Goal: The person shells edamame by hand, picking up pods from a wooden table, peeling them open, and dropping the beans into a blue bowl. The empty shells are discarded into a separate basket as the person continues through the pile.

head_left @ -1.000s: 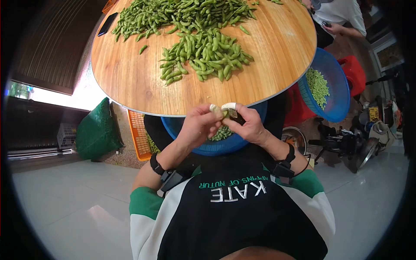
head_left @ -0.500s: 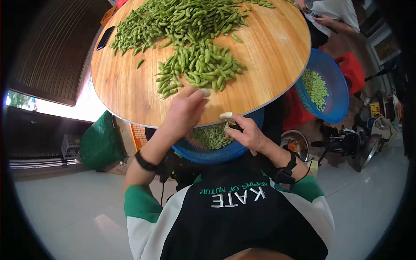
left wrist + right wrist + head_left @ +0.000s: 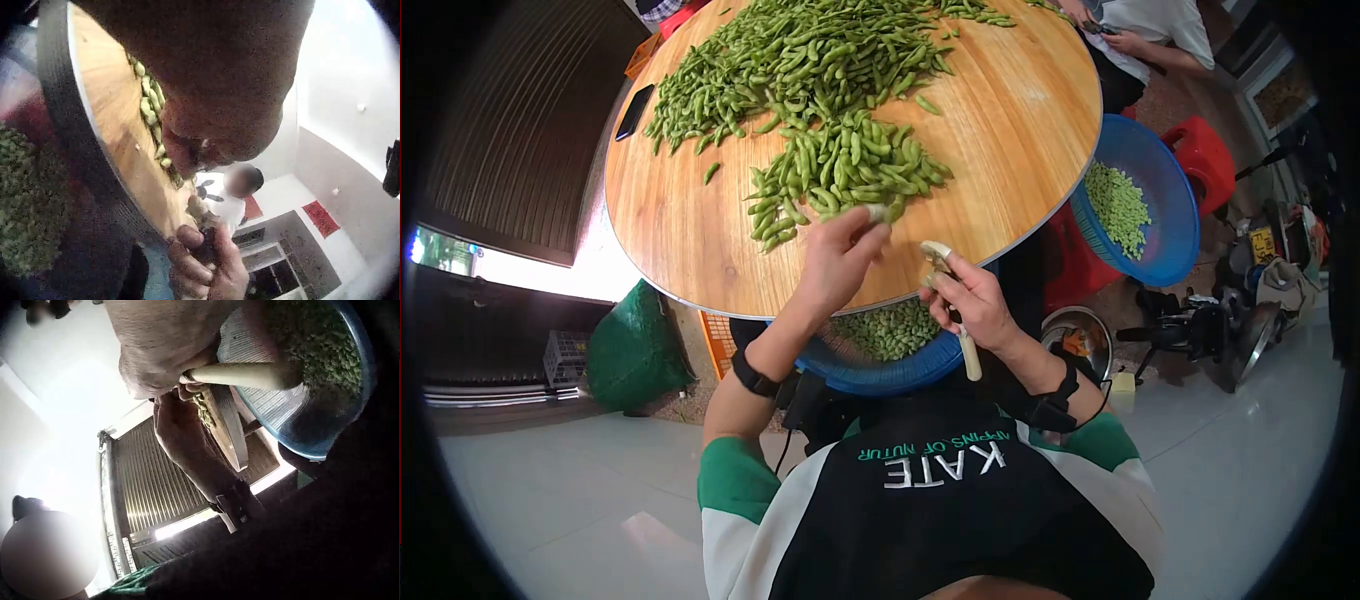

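Observation:
On the round wooden table, the left hand [image 3: 840, 262] reaches to the near edge of a small heap of green pods [image 3: 840, 170]. Its covered index fingertip is at a pod, with the thumb apart from the finger. Just past the table's near rim, the right hand [image 3: 975, 308] grips a tool with a pale handle [image 3: 970, 356], which sticks out below the palm. In the right wrist view the same handle [image 3: 250, 375] points over the basin. The tool's other end is hidden by the fingers. Shelled beans [image 3: 890, 332] lie in a blue basin [image 3: 880, 380] below the hands.
A larger pod pile [image 3: 800, 65] covers the table's far part, with a phone [image 3: 635, 111] at left. Another blue basin [image 3: 1175, 215] of beans stands at right beside red stools [image 3: 1203, 165]. A seated person [image 3: 1150, 30] is at the far right.
The hands were together over the basin a second ago; the left hand has since moved away to the pods on the table. The pale handle now shows below the right hand.

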`<state>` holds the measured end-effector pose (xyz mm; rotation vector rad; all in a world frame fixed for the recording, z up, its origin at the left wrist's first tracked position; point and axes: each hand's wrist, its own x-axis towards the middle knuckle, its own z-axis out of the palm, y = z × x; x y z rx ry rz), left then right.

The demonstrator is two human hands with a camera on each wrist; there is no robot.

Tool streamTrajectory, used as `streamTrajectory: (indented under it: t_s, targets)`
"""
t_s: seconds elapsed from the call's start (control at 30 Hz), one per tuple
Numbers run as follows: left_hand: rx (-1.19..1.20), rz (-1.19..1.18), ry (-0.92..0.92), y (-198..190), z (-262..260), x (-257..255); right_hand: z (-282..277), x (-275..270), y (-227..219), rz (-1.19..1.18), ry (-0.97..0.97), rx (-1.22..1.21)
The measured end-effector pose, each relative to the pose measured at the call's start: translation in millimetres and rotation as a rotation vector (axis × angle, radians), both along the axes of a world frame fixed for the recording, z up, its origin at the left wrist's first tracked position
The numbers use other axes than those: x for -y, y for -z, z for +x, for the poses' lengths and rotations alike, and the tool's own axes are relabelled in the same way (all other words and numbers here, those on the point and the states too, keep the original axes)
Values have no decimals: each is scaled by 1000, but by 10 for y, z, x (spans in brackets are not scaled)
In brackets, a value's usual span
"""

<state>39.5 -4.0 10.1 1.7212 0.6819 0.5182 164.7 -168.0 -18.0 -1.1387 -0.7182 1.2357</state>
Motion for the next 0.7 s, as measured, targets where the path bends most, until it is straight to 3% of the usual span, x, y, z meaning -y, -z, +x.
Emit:
streamTrajectory:
  t_s: [0.03, 0.07, 0.17, 0.27, 0.33, 0.6, 0.67, 0.7]
  targets:
    - [-65, -204, 47, -111, -67, 65, -17, -10, -9, 6, 3, 10]
    - [-67, -209, 49, -90, -132, 97, -26, -18, -37, 1, 5, 8]
    - [45, -594, 146, 4, -284, 196, -51, -37, -103, 26, -68, -111]
    - [59, -718, 115, 61, -353, 255, -105, -8, -116, 64, -167, -232]
    - [104, -722, 116, 70, -387, 280, -106, -13, -145, 77, -250, -281]
    - [242, -626, 121, 217, -521, 287, -209, -86, -170, 18, -250, -302]
    - [227, -379, 44, 243, -528, 326, -255, -101, -183, 3, -232, -288]
    - [230, -382, 40, 249, -524, 339, -283, -107, -193, 1, -204, -262]
